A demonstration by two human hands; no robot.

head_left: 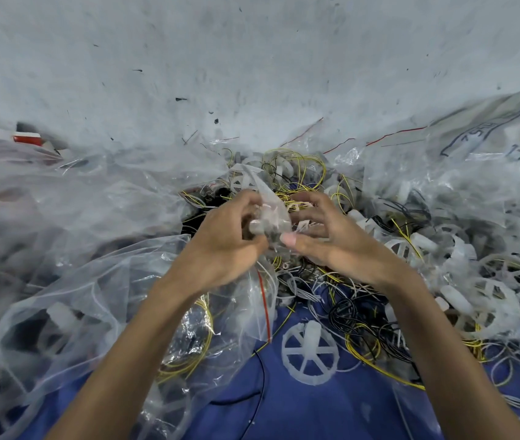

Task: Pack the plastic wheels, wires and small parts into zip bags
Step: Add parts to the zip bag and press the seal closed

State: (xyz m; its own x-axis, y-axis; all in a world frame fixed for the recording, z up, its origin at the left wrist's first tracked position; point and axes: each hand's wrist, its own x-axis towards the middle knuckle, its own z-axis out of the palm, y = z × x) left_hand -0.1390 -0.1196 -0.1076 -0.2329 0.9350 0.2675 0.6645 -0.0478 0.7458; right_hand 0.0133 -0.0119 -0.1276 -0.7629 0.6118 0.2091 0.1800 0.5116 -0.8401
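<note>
Far to the left of the small zip bag lies a heap of filled clear bags (62, 296), with white parts and dark wires showing dimly through the plastic. Nearer in, the left hand (227, 236) has its fingers curled round the small zip bag (268, 214) and holds it up over the pile. The bag already carries something grey and white, though I cannot make out what. Just below it an open zip bag with a red strip (265, 300) lies slack on the blue surface (284, 414). The right hand (325, 236) meets the small bag from the other side, thumb pressed to the plastic and fingers arched over it, so both hands are clamped on the one bag. To my eye this is the closing or topping-up step for this bag. Next the mouth wants lining up and the strip pinching along its length, with no wire caught in the seal. Below and right of the bag a lone plastic wheel (311, 354) rests on the blue, beside tangled yellow and black wires (363, 338). Further right a loose pile of wheels (490, 281) waits unpacked.
</note>
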